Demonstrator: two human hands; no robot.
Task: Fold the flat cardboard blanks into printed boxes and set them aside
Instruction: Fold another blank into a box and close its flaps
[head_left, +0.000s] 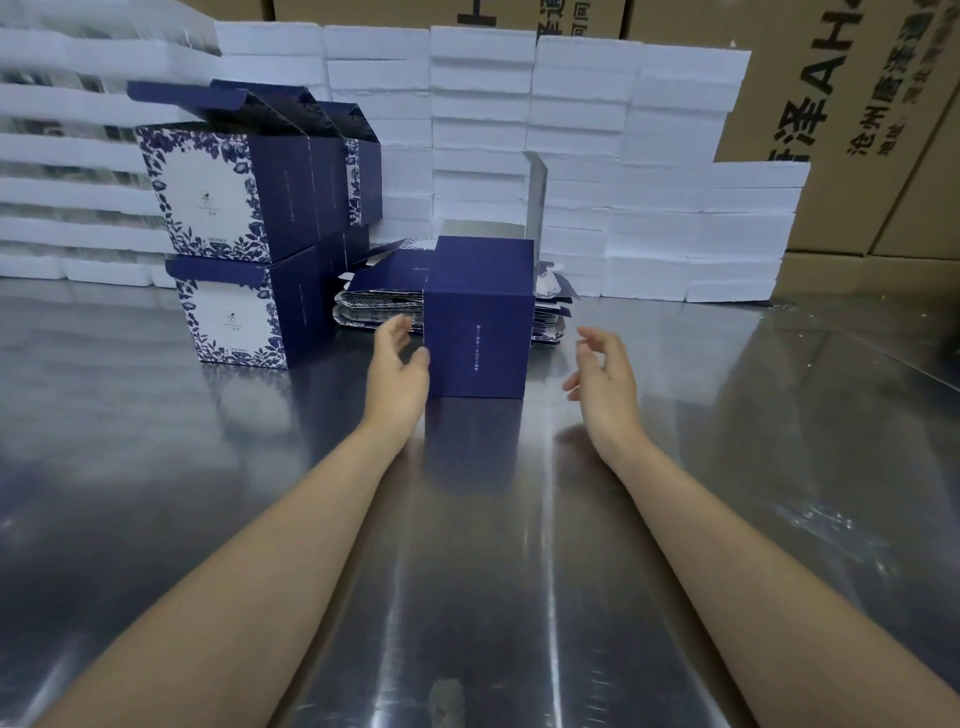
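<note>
Brown carton (852, 119) at 2 o'clock bore large "AH", "泽", smaller "沧州"; navy box (478, 317) print too small.

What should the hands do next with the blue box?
Probably close both hands on the box and lift it over to the stack. It stands folded on the table, the left hand beside it, the right hand open and apart.

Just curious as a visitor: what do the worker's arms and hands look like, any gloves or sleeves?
Both are bare. The left hand and right hand wear no gloves, rings or watch that I can see, and no sleeve shows on either forearm up to the picture's edge.
</note>
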